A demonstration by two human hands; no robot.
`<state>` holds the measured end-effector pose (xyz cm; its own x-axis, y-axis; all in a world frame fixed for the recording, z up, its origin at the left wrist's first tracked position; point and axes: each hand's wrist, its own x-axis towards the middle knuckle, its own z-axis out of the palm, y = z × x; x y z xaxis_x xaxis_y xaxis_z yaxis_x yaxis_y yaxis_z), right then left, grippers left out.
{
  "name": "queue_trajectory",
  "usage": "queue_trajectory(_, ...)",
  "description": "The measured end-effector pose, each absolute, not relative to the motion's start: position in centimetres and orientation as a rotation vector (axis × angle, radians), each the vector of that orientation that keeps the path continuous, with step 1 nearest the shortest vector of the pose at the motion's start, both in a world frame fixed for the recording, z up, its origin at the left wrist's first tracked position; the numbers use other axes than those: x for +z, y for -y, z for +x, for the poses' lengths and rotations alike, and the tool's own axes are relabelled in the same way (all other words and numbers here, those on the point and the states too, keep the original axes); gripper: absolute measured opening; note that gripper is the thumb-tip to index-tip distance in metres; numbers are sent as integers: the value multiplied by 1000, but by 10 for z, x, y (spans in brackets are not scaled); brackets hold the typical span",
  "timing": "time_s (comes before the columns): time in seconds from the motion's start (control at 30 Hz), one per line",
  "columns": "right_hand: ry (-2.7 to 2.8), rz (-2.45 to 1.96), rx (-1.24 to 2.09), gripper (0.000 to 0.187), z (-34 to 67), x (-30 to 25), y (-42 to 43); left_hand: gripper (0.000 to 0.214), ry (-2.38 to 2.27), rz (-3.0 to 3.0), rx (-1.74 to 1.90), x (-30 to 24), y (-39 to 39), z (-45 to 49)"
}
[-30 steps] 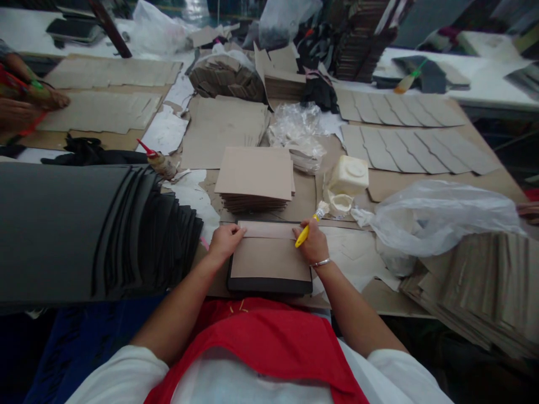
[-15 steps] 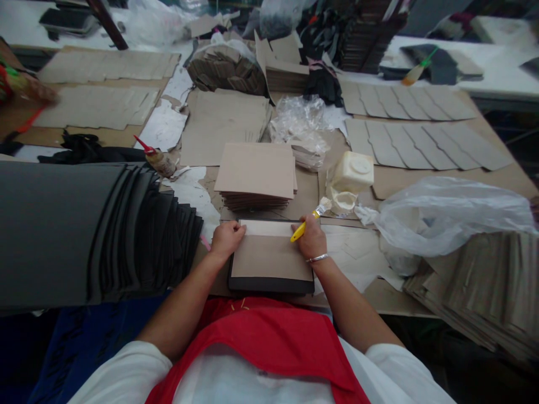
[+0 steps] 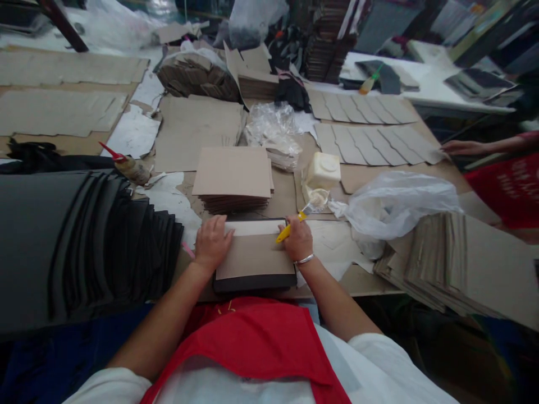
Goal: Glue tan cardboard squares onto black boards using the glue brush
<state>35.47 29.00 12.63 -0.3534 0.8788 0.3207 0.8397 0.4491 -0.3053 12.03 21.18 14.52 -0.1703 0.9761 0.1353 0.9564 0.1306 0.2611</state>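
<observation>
In front of me a tan board [image 3: 255, 257] with a white strip [image 3: 255, 228] along its far edge lies on a black panel [image 3: 256, 282]. My left hand [image 3: 211, 242] rests on the far left corner of these pieces, fingers stretched forward. At the far right corner, my right hand [image 3: 300, 242] is closed around a paintbrush [image 3: 283, 234] with a yellow handle, its bristles pointing away from me. Its fingertips touch or nearly touch the board's edge. Just beyond the bristles stands a cut-open cream plastic container [image 3: 323, 170]. A stack of tan boards [image 3: 231, 173] sits behind the white strip.
Overlapping dark grey sheets [image 3: 37, 241] fill the left side. Behind them lies a bottle with a red nozzle [image 3: 133, 169]. On the right are a clear plastic bag [image 3: 396, 202] and stacked grey boards [image 3: 446, 258]. A co-worker's hand [image 3: 457, 147] touches laid-out grey pieces [image 3: 370, 143].
My view has turned to the right. My left hand's fingers have gone from pinched to stretched out. A co-worker's arm now shows at the right, while a person's hand at the left has left view.
</observation>
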Motion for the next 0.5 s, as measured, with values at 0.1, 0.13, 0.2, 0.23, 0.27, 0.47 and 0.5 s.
queue_trajectory(0.1, 2493, -1254, 156, 20, 348, 123, -277, 57, -1922, 2267, 304, 138, -204, 143)
queue_trajectory(0.13, 2537, -1237, 156, 20, 346, 122, -274, 60, -1854, 2294, 229, 135, -201, 147)
queue_trajectory(0.2, 2573, -1241, 146, 20, 345, 120, -270, 65, -1860, 2270, 116, 131, -193, 149)
queue_trajectory(0.23, 2581, -1238, 142, 21, 345, 120, -269, 67, -1908, 2238, 84, 129, -188, 146)
queue_trajectory(0.27, 2588, -1226, 134, 22, 347, 120, -269, 68, -1967, 2203, 65, 129, -182, 142)
queue_trajectory(0.47, 2597, -1195, 63, 25, 362, 126, -276, 66, -2230, 2076, 56, 141, -153, 124)
queue_trajectory(0.5, 2598, -1212, 74, 24, 365, 127, -277, 65, -2253, 2075, 72, 144, -150, 124)
